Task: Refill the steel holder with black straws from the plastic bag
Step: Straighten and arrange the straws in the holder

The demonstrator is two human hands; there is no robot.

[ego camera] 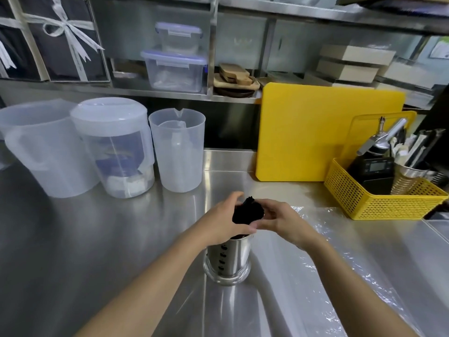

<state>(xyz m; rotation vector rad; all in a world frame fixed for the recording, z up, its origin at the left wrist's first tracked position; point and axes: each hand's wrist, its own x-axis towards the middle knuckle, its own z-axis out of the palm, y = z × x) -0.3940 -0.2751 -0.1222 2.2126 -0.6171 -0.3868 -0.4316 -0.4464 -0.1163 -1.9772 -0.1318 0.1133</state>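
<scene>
The black straws [247,212] are clasped from both sides by the left hand [224,221] and right hand [283,221], each grip closed on them. The bundle is held upright in the steel holder [228,260].

On the desk [121,239] stand three translucent plastic jugs [177,149], one perforated steel holder [228,259] with one bundle of black straws [247,212] over it, one yellow cutting board [315,132], one yellow basket [379,198] and one clear plastic bag [340,251]. On the shelf [170,92] behind sit two lidded clear boxes [175,69], stacked. Two hands are in view, the left hand [223,220] and the right hand [281,222].
</scene>
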